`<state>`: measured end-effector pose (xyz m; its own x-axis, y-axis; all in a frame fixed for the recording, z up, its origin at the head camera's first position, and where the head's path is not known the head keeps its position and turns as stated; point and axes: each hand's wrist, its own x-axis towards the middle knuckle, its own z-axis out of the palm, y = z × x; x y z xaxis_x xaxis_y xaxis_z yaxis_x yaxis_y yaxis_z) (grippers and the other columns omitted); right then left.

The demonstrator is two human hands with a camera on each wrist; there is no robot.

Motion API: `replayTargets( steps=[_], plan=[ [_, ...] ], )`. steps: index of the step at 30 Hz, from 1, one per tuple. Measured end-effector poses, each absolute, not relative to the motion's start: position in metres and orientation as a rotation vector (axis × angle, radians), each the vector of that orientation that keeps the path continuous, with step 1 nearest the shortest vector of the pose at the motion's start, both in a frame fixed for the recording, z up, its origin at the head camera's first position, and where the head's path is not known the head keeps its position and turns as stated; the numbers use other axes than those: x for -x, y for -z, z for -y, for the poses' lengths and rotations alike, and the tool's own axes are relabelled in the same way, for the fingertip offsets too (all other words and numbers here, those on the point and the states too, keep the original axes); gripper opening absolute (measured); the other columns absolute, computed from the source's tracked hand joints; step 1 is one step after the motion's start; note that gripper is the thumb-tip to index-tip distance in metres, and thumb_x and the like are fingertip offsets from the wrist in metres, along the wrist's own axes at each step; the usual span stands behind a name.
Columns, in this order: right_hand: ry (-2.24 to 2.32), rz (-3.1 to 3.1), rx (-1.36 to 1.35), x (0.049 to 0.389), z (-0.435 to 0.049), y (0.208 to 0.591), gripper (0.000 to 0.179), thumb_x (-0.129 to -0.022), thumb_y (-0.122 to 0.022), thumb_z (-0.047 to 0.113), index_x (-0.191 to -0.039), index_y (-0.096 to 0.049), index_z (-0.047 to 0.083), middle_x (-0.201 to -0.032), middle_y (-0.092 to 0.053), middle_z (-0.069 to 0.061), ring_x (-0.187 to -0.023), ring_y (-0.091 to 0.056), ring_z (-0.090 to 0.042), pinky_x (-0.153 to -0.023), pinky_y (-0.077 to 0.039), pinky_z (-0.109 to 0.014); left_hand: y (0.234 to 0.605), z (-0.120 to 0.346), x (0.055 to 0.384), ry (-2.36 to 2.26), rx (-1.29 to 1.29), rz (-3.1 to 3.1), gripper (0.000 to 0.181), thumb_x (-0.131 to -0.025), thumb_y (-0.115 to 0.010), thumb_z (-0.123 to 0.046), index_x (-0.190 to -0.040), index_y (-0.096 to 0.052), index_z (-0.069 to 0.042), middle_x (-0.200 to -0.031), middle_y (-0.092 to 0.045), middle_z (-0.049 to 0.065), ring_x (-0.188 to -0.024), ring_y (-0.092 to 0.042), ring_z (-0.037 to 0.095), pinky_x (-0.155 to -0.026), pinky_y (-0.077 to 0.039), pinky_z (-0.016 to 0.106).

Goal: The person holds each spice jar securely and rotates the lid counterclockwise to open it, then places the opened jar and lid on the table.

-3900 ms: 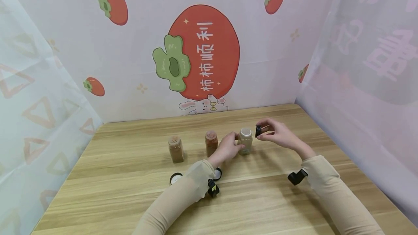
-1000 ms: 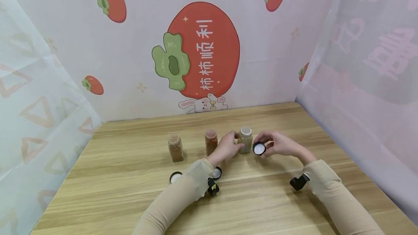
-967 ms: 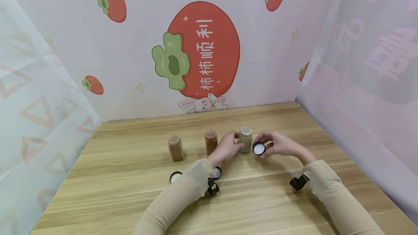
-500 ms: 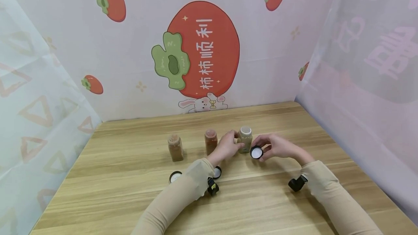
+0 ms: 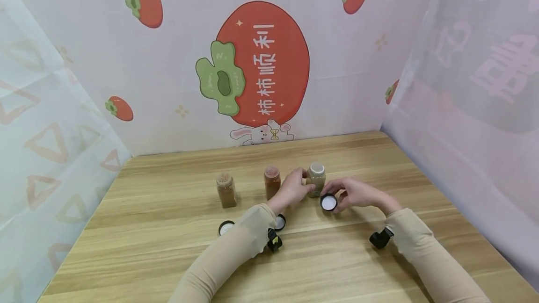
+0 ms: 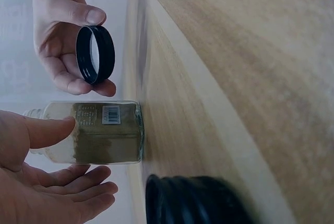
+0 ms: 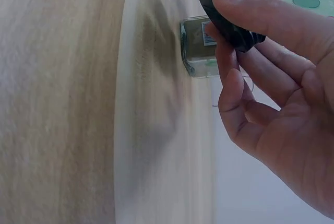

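Observation:
A glass spice jar (image 5: 317, 180) of greenish-tan powder stands upright with its white top uncovered; a barcode label (image 6: 111, 115) shows in the left wrist view. My left hand (image 5: 292, 189) holds this jar from the left, thumb on one side and fingers on the other. Just to the jar's right, my right hand (image 5: 353, 194) pinches a black screw cap (image 5: 329, 202) by its edge. The cap is on its side, its white lining facing me, and in the left wrist view the cap (image 6: 108, 54) is close over the table.
Two more uncapped jars stand in a row to the left: one of red powder (image 5: 272, 184), partly behind my left hand, and one of brown powder (image 5: 227, 194). Two black caps, a left cap (image 5: 226, 227) and a right cap (image 5: 280, 221), lie lining-up on the wooden table (image 5: 160, 200).
My right hand has brought the cap down from beside the jar's top, turned its white lining toward me, and moved it nearer and slightly left. The left hand stays at the jar.

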<state>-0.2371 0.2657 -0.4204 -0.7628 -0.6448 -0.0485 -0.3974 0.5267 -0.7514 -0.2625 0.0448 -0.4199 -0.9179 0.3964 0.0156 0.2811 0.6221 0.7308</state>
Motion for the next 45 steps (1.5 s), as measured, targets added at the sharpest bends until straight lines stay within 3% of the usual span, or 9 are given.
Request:
replayTargets(
  steps=[13, 19, 26, 45],
  plan=[
    [1.027, -2.472, 0.849, 0.234, -0.256, 0.422, 0.051, -0.066, -0.085, 0.016, -0.113, -0.063, 0.015, -0.110, -0.069, -0.002, -0.102, -0.060, -0.017, -0.076, -0.046, -0.030, 0.418, -0.045, 0.261, -1.173, -0.569, -2.696, 0.043, -0.088, -0.067, -0.022, -0.123, -0.053, -0.003, -0.123, -0.059, 0.012, -0.105, -0.058, 0.023, -0.092, -0.049, 0.037],
    [1.020, -2.460, 0.872, 0.234, -0.254, 0.425, 0.050, -0.067, -0.085, 0.019, -0.112, -0.063, 0.014, -0.110, -0.069, -0.003, -0.103, -0.061, -0.016, -0.075, -0.049, -0.028, 0.418, -0.045, 0.261, -1.170, -0.572, -2.694, 0.042, -0.089, -0.067, -0.022, -0.123, -0.053, -0.003, -0.122, -0.060, 0.012, -0.104, -0.058, 0.022, -0.090, -0.050, 0.036],
    [1.007, -2.463, 0.912, 0.236, -0.253, 0.429, 0.049, -0.067, -0.085, 0.020, -0.111, -0.064, 0.014, -0.105, -0.067, -0.001, -0.093, -0.056, -0.014, -0.070, -0.050, -0.028, 0.417, -0.045, 0.261, -1.173, -0.572, -2.689, 0.042, -0.088, -0.067, -0.021, -0.124, -0.053, -0.003, -0.121, -0.060, 0.010, -0.103, -0.059, 0.022, -0.090, -0.050, 0.036],
    [0.973, -2.439, 0.928, 0.235, -0.245, 0.434, 0.048, -0.067, -0.085, 0.018, -0.110, -0.064, 0.012, -0.103, -0.066, 0.001, -0.092, -0.058, -0.011, -0.075, -0.050, -0.027, 0.418, -0.044, 0.262, -1.184, -0.567, -2.689, 0.041, -0.088, -0.068, -0.022, -0.122, -0.053, -0.003, -0.119, -0.060, 0.010, -0.102, -0.059, 0.021, -0.088, -0.050, 0.035]
  ],
)
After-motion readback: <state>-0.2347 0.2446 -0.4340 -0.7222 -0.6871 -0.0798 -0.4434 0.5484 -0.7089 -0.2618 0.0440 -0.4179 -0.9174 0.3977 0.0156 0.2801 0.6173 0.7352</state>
